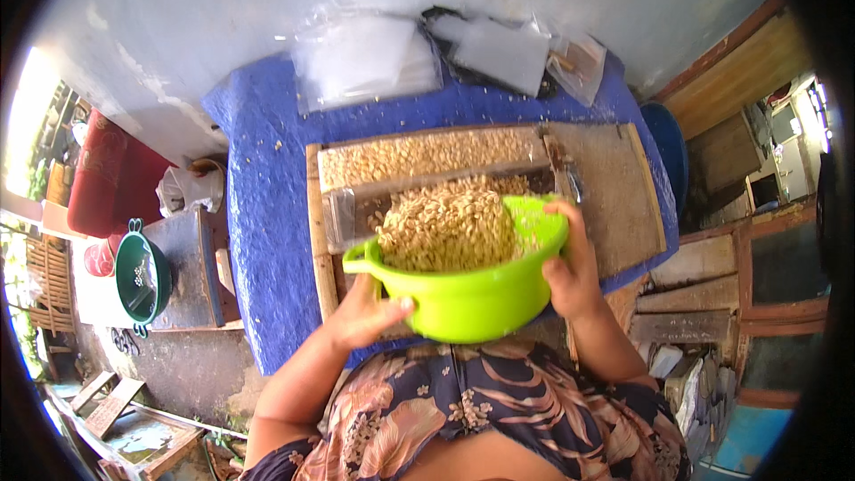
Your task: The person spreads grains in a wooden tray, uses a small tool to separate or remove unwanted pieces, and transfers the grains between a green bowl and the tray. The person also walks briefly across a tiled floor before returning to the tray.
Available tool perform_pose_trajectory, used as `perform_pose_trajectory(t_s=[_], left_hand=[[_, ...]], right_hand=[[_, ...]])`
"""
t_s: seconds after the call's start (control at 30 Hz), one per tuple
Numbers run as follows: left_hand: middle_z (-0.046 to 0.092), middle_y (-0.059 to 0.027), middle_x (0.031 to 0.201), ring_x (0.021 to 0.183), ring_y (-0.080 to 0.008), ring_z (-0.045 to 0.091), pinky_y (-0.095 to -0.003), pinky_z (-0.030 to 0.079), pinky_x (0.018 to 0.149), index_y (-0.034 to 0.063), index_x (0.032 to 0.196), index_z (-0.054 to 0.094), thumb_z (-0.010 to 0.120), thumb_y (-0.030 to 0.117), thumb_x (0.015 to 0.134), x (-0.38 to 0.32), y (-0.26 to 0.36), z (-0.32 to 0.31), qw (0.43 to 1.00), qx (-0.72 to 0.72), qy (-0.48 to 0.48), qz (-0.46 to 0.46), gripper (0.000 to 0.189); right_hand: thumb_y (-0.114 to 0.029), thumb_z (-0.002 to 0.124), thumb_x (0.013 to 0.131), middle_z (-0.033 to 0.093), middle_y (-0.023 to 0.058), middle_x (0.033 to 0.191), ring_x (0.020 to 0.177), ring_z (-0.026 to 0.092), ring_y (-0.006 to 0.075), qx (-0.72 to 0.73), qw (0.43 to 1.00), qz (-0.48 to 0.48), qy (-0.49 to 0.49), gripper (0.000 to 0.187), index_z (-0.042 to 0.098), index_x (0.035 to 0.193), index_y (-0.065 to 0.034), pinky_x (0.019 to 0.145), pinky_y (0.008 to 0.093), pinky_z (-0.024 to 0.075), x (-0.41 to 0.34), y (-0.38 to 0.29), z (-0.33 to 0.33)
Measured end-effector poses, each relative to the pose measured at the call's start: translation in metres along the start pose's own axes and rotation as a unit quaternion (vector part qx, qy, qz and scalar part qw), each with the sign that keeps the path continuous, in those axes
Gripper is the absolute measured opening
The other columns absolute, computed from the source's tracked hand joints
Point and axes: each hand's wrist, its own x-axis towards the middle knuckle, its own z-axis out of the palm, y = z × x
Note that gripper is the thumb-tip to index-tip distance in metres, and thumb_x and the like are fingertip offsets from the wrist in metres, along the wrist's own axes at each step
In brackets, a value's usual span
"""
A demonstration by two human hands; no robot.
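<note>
Both hands hold a lime-green plastic basin (477, 310), tilted away from me over a wooden frame. My left hand (374, 314) grips its left side below the looped handle, thumb against the wall. On the right side, my right hand (573, 267) clasps the rim. Pale beans (447, 230) fill the basin and heap over its far lip; they look like soybeans. Beneath lies the wooden frame (320, 227), partly hidden by the basin. At its far side a long clear plastic pack (427, 153) is filled with beans. Clear plastic film (339, 217) shows nearer me.
A blue tarpaulin (267, 214) covers the table. Clear plastic sheets (367, 60) and a black bag (454, 70) lie along the wall. A wooden board (608, 194) is right of the frame. A green colander (160, 280) stands on a side surface at left; a blue tub (668, 147) is at right.
</note>
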Motion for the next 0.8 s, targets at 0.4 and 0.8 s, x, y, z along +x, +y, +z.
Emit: perform_pose_trajectory(t_s=[0.4,0.8], left_hand=[[0.031,-0.0193,0.138,0.128,-0.0281,0.031,-0.0402,0.026,0.106,-0.0043,0.139,0.012,0.075,0.050,0.067,-0.018,0.003,-0.015,0.999,0.011,0.014,-0.039,0.110],[0.036,-0.0206,0.134,0.127,-0.0305,0.033,-0.0403,0.024,0.107,-0.0064,0.133,0.027,0.075,0.048,0.067,-0.005,-0.003,0.007,0.993,0.110,-0.021,0.030,0.098]], right_hand=[[-0.062,0.055,0.079,0.057,0.0123,0.082,0.075,0.059,0.0206,0.005,1.000,-0.022,0.002,0.077,0.033,0.121,-0.0008,0.065,0.0324,0.0454,0.000,-0.013,0.017],[-0.064,0.055,0.076,0.057,0.0124,0.096,0.089,0.056,0.0187,0.068,0.996,0.021,0.054,0.081,0.034,0.121,-0.0001,0.076,0.0319,0.0439,-0.028,0.012,0.003]])
